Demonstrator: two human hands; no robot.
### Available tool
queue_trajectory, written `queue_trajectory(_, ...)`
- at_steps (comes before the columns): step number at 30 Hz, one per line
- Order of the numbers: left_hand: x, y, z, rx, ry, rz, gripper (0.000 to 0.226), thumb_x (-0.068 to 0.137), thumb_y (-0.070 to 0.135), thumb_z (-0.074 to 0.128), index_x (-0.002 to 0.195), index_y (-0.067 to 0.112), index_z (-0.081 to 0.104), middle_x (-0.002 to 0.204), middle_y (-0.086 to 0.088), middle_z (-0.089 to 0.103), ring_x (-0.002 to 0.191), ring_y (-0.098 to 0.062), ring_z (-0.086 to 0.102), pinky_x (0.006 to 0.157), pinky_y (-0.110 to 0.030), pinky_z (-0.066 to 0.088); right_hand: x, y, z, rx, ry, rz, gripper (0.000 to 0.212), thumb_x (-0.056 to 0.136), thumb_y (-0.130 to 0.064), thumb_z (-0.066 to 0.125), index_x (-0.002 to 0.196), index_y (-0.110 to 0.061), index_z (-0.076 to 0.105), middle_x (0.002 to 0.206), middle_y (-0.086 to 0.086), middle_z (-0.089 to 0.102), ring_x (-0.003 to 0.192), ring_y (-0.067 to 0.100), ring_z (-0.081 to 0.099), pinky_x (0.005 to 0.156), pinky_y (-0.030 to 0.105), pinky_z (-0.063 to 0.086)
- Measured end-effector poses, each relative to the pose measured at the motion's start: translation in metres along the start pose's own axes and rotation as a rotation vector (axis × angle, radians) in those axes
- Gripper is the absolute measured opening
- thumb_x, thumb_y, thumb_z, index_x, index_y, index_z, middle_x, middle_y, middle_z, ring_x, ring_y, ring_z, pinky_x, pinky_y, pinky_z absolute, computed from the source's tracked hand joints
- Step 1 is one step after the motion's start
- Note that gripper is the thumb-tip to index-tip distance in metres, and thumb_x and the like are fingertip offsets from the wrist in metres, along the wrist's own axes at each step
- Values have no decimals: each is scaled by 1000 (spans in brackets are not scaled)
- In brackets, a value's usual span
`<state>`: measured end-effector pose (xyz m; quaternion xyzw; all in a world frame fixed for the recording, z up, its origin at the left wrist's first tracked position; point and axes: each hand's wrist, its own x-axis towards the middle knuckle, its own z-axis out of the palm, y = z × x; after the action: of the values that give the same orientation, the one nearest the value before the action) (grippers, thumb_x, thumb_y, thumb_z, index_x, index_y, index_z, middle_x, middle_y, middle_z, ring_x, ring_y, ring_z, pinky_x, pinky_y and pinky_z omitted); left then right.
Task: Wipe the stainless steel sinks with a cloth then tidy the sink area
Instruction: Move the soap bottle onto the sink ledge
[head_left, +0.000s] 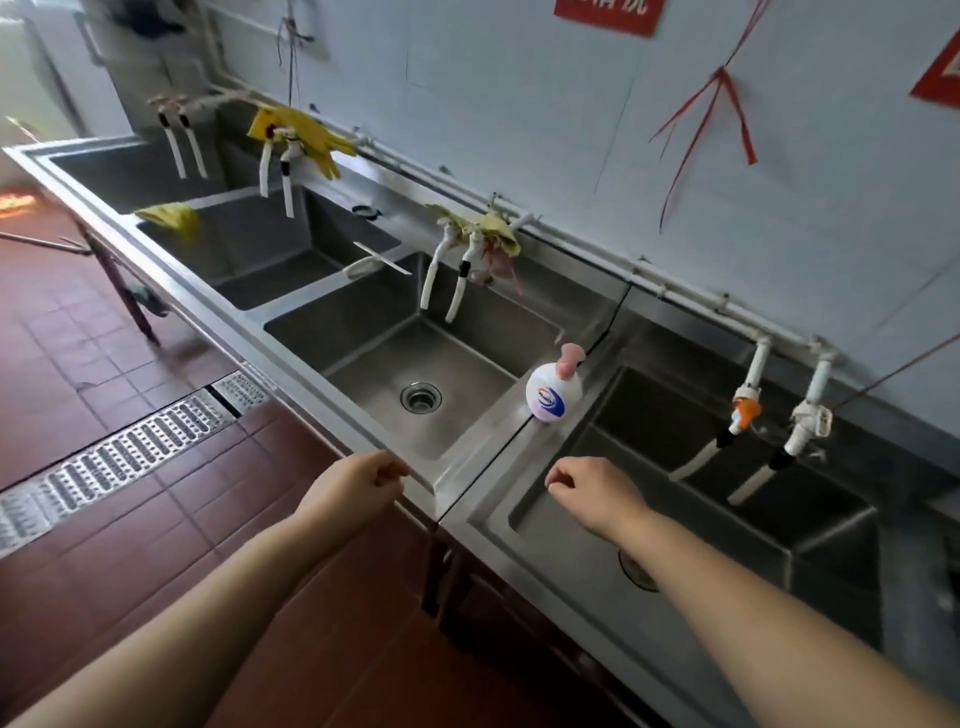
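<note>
Along the row of stainless steel sinks (374, 364), no wiping is seen under way.

Both the left hand (358, 486) and right hand (592, 493) are held loosely curled with nothing gripped; a crumpled yellow cloth (171, 215) is draped on a far divider, well apart. A round white soap bottle with pink pump (553, 392) is left on the near divider, so wiping and tidying are judged still outstanding.

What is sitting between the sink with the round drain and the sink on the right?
A white soap bottle with a pink pump stands on the steel divider between the two sinks, seen in the head view.
</note>
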<state>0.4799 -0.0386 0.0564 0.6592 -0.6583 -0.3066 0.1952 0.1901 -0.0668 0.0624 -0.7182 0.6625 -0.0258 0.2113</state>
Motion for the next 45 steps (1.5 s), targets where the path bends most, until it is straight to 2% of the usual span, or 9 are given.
queue_trajectory(9, 64, 25, 5, -18, -47, 57, 19, 88, 22, 58, 105, 27, 66, 98, 11, 63, 86, -7, 58, 78, -26, 45, 73, 24, -48, 61, 208, 89, 10, 91, -25, 53, 93, -28, 62, 92, -7, 62, 80, 10, 56, 56, 18, 36)
queue_trajectory(14, 108, 46, 12, -32, -24, 37, 18, 87, 20, 60, 101, 30, 66, 97, 13, 64, 83, -5, 58, 82, -28, 49, 134, 40, -74, 49, 267, 93, 23, 89, -17, 56, 111, -20, 62, 117, 3, 57, 101, 20, 58, 80, 30, 49)
queue_trajectory(20, 152, 62, 26, -28, -14, 17, 19, 87, 20, 60, 101, 32, 66, 96, 15, 64, 87, -3, 59, 84, -30, 50, 196, 54, -83, -80, 188, 21, 57, 85, -16, 62, 138, -27, 42, 135, 5, 41, 119, 25, 47, 98, 38, 43)
queue_trajectory(27, 176, 72, 44, 7, -101, 22, 19, 88, 21, 59, 103, 32, 65, 91, 18, 61, 82, 1, 58, 80, -26, 50, 219, 60, -72, -208, 198, -106, 32, 81, -28, 65, 112, -28, 59, 111, 3, 58, 105, 25, 54, 88, 32, 37)
queue_trajectory(32, 198, 83, 53, 23, -185, 81, 19, 88, 23, 58, 102, 34, 65, 85, 19, 61, 78, 3, 57, 69, -18, 45, 196, 74, -72, -169, 321, -38, 30, 77, -42, 66, 104, -31, 62, 101, -2, 63, 99, 22, 56, 81, 32, 31)
queue_trajectory(35, 213, 101, 69, 6, -236, 146, 19, 88, 21, 59, 104, 31, 66, 87, 17, 62, 79, 2, 58, 72, -19, 45, 163, 91, -79, -47, 362, 33, 32, 74, -40, 69, 104, -29, 63, 98, -2, 63, 92, 21, 58, 79, 32, 35)
queue_trajectory(38, 221, 127, 95, -19, -312, 224, 18, 88, 21, 60, 102, 29, 67, 92, 15, 65, 81, -1, 60, 79, -24, 49, 124, 114, -88, 23, 330, 120, 33, 73, -42, 71, 103, -33, 62, 94, -9, 58, 85, 16, 55, 76, 27, 35)
queue_trajectory(41, 221, 159, 129, -22, -402, 325, 17, 88, 21, 60, 102, 30, 65, 87, 16, 63, 81, 1, 59, 74, -19, 46, 81, 142, -97, 58, 260, 260, 35, 72, -44, 72, 104, -38, 60, 94, -15, 55, 90, 16, 56, 77, 28, 43)
queue_trajectory(45, 207, 210, 169, -26, -497, 449, 18, 89, 23, 60, 98, 38, 59, 83, 21, 58, 79, 9, 55, 67, -10, 40, 22, 192, -109, 11, 194, 413, 33, 74, -44, 66, 106, -37, 60, 106, -11, 59, 96, 15, 58, 71, 24, 39)
